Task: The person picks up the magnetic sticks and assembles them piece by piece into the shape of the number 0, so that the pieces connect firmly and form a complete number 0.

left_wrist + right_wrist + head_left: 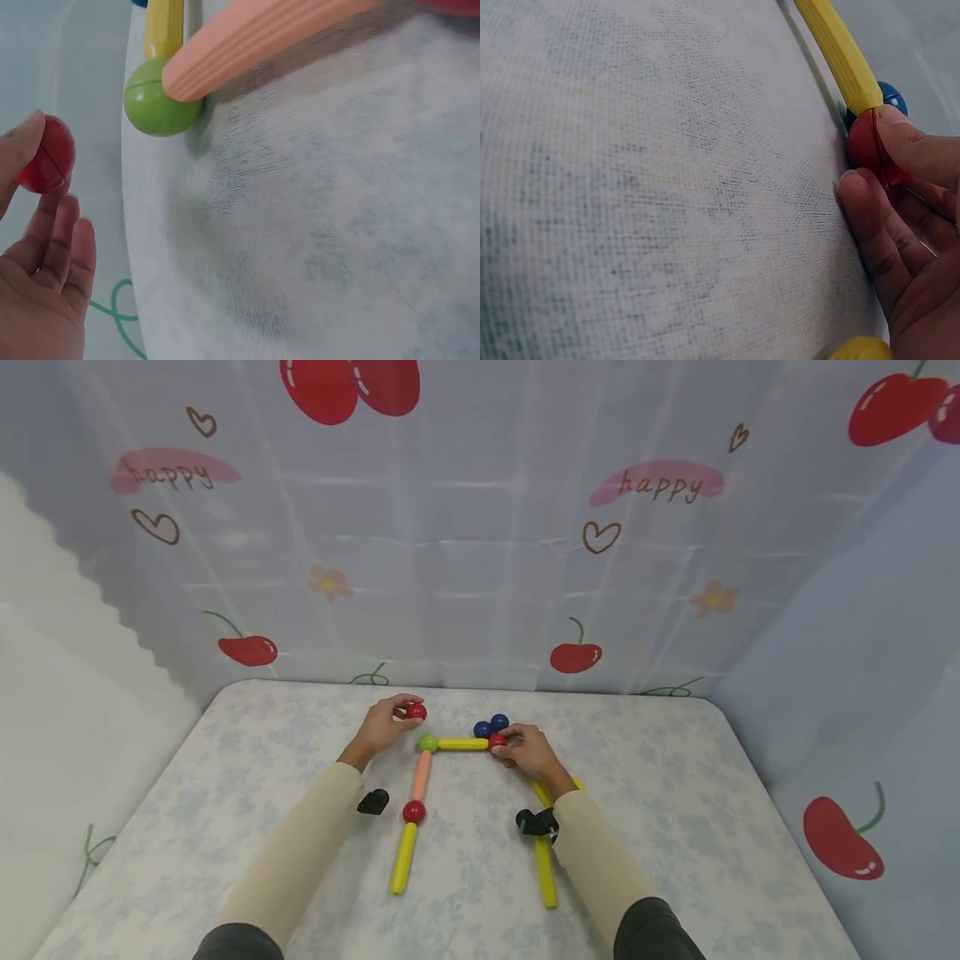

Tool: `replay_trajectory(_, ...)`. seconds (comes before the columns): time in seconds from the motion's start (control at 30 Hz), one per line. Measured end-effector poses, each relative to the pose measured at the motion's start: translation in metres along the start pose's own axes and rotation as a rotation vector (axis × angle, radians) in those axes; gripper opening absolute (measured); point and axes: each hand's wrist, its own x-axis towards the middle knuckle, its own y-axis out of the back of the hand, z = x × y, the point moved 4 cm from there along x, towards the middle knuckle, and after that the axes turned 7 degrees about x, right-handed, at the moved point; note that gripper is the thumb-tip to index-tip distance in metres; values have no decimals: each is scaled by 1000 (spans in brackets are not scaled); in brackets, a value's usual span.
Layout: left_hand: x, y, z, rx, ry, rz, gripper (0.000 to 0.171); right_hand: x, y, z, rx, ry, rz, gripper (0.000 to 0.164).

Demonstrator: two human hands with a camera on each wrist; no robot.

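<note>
Between thumb and fingertips, my left hand [386, 727] pinches a red ball [416, 711], also plain in the left wrist view. My right hand [531, 752] grips another red ball [497, 742] at the right end of a yellow stick [462, 744]. That stick's left end meets a green ball [428, 742]. From the green ball an orange stick [422, 776] runs toward the near side to a third red ball [414, 812], and a second yellow stick [403, 858] continues from there. In the right wrist view my thumb lies where the yellow stick [846, 56] meets the red ball [870, 146].
Two blue balls [483, 729] sit just behind the right hand. More yellow sticks [546, 872] lie under and beside the right forearm. Behind the table [300, 710] hangs a curtain [480, 568] with printed cherries.
</note>
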Motion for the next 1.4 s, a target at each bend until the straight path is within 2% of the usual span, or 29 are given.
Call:
replay_trajectory(0.1,-14,4,6,22,-60,-5,44,-1,2,-1,-2,1,0,39)
replay_trajectory(0.3,-48,12,17,69,-99,-49,47,-1,2,-2,-7,23,-16,40)
replay_trajectory(0.53,-85,9,26,99,-138,-157,39,1,3,-4,-20,37,-12,39)
replay_trajectory(0.73,-112,4,27,101,-255,-261,32,4,3,-3,-20,15,-11,41)
replay_trajectory(0.8,-120,2,26,93,-275,-309,31,5,3,-3,-19,0,-9,41)
replay_trajectory(1.1,-159,-5,24,3,-265,-593,33,5,2,-6,-9,0,-16,41)
replay_trajectory(1.2,-172,-8,20,-35,-238,-675,33,5,2,-5,-3,-11,-17,41)
replay_trajectory(1.3,-185,-12,12,-60,-193,-738,32,5,1,-3,-2,-9,-23,42)
replay_trajectory(1.4,-195,-17,3,-71,-172,-759,31,5,-1,-1,1,-4,-24,42)
